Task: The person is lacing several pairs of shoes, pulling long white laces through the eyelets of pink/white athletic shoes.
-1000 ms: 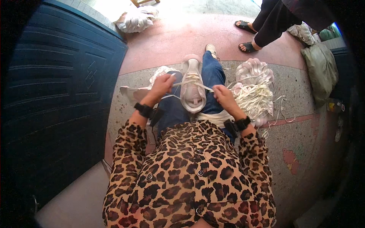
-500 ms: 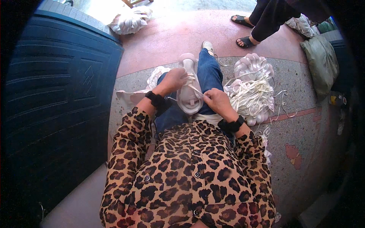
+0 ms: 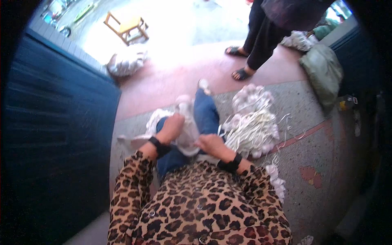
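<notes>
A pale pinkish-white shoe upper [image 3: 188,141] rests across my lap, blurred by motion. At its left side my left hand [image 3: 174,126] is closed on a white shoelace by the lacing. My right hand [image 3: 211,144] is at the shoe's near right edge, fingers pinched on lace; the lace itself is hard to make out in the blur. Beside my right leg is a heap of similar pale shoe uppers [image 3: 252,99] with a tangle of white laces [image 3: 253,130] on its near part. More white pieces [image 3: 157,118] lie left of my legs.
A dark blue door panel [image 3: 61,139] stands at my left. Ahead, a person in dark trousers and sandals [image 3: 241,74] stands on the pink floor. There is a wooden chair [image 3: 128,27], a white bundle [image 3: 127,63] and a grey-green sack [image 3: 322,73]. More pale pieces [image 3: 275,181] lie near my right elbow.
The view has tilted up and shifted, bringing the chair into sight. Both hands stay at the shoe upper, with the right hand still near its near right edge. The person ahead has shifted in view.
</notes>
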Action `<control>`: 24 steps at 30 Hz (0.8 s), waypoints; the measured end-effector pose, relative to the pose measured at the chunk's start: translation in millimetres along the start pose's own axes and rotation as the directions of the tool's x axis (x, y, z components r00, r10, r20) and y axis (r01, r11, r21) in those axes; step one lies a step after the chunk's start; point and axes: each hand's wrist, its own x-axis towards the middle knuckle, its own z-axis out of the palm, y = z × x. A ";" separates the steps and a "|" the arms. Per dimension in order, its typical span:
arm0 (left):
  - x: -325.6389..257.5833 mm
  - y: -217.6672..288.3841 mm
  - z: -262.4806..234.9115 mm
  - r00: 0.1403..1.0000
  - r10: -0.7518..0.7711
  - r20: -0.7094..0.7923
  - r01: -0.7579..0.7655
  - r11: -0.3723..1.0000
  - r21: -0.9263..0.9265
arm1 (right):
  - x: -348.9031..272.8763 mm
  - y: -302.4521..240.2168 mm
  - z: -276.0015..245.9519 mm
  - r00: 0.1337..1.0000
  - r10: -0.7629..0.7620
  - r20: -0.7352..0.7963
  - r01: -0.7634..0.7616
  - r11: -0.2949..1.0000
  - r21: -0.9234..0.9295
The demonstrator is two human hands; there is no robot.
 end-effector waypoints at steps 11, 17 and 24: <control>-3.9 20.7 -58.9 0.913 0.391 -0.115 -0.333 0.879 0.342 | 21.6 -12.5 -14.3 0.999 -0.014 0.051 0.016 0.999 -0.052; -25.1 17.3 -69.2 0.919 0.384 -0.091 -0.348 0.897 0.274 | 14.5 -34.2 -24.8 0.995 -0.001 0.099 0.003 1.000 -0.016; -35.0 11.7 -60.2 0.996 -0.017 -0.087 -0.010 0.952 -0.305 | 5.6 -35.2 -35.8 0.993 0.018 0.119 -0.016 1.000 -0.020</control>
